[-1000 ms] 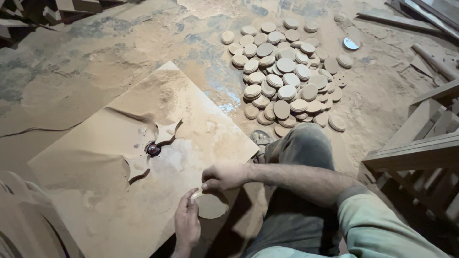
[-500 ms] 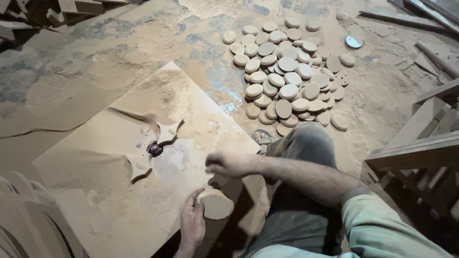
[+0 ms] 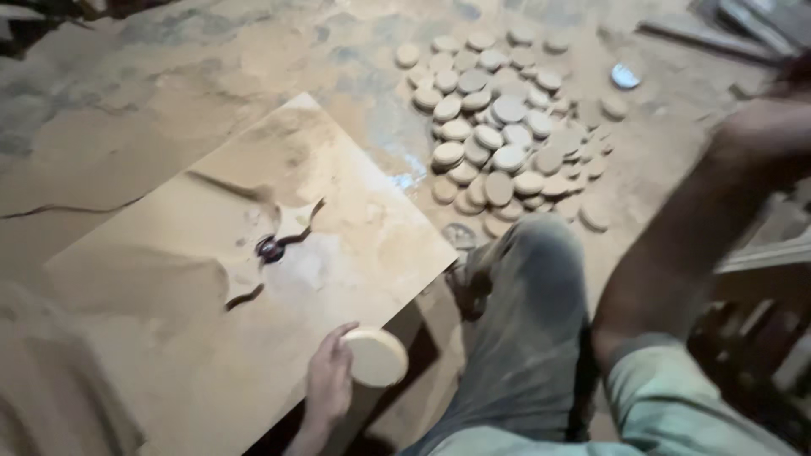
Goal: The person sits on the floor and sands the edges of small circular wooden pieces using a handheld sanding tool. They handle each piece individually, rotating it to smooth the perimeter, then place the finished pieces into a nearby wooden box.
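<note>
We hold a pale round clay disc (image 3: 374, 356) in our left hand (image 3: 329, 382), fingers curled round its left rim, at the near edge of the tan board (image 3: 169, 338) — the disc juts out past that edge, to the right of the hand. Our right hand (image 3: 764, 135) is raised well off to the right, blurred, so we cannot tell whether it is spread or closed. The heap of like discs (image 3: 498, 127) lies on the floor beyond our knee (image 3: 532, 253) — up and right of the held one, so the left hand is plainly the nearer.
</note>
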